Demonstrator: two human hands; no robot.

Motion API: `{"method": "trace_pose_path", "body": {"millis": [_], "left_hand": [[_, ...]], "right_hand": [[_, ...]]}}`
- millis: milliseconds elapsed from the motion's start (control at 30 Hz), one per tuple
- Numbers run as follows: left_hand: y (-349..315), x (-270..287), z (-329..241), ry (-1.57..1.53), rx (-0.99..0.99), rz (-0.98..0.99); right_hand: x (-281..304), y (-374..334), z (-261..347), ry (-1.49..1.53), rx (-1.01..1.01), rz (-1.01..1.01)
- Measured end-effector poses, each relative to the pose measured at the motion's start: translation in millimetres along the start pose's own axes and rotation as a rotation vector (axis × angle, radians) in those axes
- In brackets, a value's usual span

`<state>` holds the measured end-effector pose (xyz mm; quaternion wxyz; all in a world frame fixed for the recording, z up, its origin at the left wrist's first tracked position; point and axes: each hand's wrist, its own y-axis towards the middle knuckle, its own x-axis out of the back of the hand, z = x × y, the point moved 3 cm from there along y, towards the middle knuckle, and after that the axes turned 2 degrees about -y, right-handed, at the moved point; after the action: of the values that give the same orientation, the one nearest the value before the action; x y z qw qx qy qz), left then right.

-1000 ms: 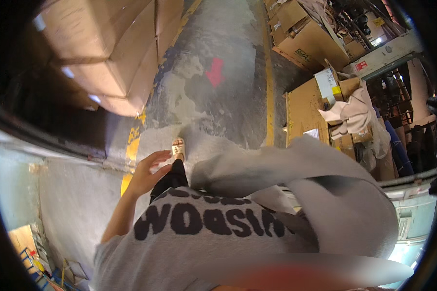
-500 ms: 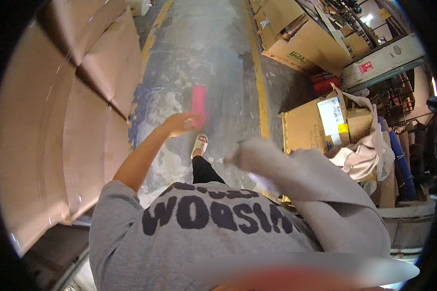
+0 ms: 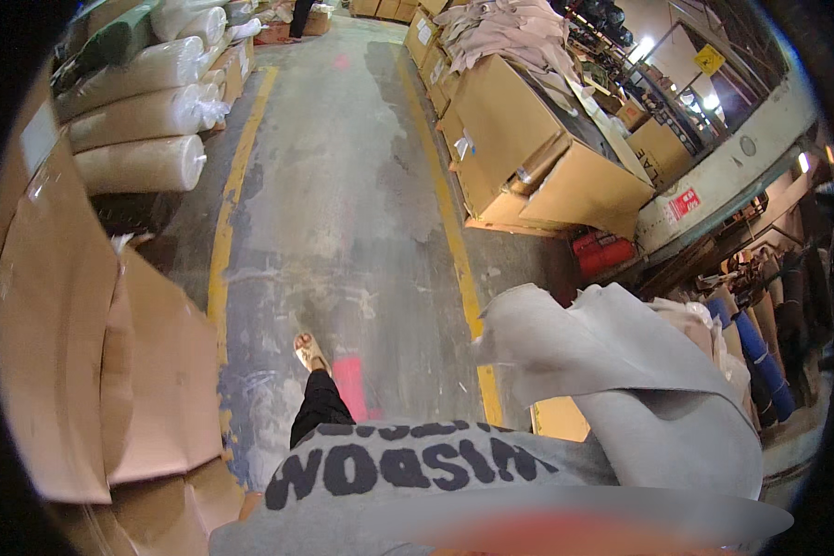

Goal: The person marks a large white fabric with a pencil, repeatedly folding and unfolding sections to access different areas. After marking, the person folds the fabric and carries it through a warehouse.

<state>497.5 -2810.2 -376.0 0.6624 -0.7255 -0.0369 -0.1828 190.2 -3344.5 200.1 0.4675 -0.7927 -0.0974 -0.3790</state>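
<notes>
A large grey sheet, like leather or thick fabric (image 3: 612, 352), hangs draped over my right arm and shoulder, with its far end folded forward. It hides my right arm, and my right hand does not show. My left hand is out of view; only a sliver of bare arm (image 3: 249, 505) shows beside my grey shirt (image 3: 380, 482). My sandalled foot (image 3: 309, 352) is on the floor, next to a pink floor mark (image 3: 349, 385).
Yellow lines (image 3: 241, 190) edge the concrete aisle (image 3: 343, 204). Cardboard boxes (image 3: 69, 343) and wrapped rolls (image 3: 139, 165) stand at left. At right are an open carton (image 3: 505, 139), red cylinders (image 3: 602, 252) and a pale beam (image 3: 732, 157). A person's dark-clothed leg (image 3: 300, 17) shows far ahead.
I have moved forward along the aisle; the pink mark is nearer my body and the wrapped rolls have come into view. My left hand has left the picture. The sheet remains draped over my right side.
</notes>
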Motion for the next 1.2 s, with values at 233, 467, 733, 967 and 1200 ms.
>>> {"method": "trace_pose_path", "body": {"millis": [233, 467, 733, 967, 1200], "left_hand": [[98.1, 239.7, -366.8, 0.132, -0.453, -0.210], [103.8, 572.8, -862.0, -0.112, -0.984, -0.550], [181.1, 660.3, -985.7, -0.094, -0.780, -0.691], [244.9, 624.7, -947.0, -0.011, -0.049, -0.011], [343.8, 827.4, -1246.5, 0.211, -0.248, -0.025]], "right_hand": [[149.0, 208.4, -83.7, 0.021, 0.373, 0.006], [274.4, 404.8, -232.4, 0.030, 0.250, -0.011], [410.3, 622.8, -455.1, -0.021, 0.250, -0.013], [526.4, 812.2, -623.5, -0.097, 0.236, 0.031], [667.1, 1016.2, -726.3, -0.059, 0.314, 0.033]]}}
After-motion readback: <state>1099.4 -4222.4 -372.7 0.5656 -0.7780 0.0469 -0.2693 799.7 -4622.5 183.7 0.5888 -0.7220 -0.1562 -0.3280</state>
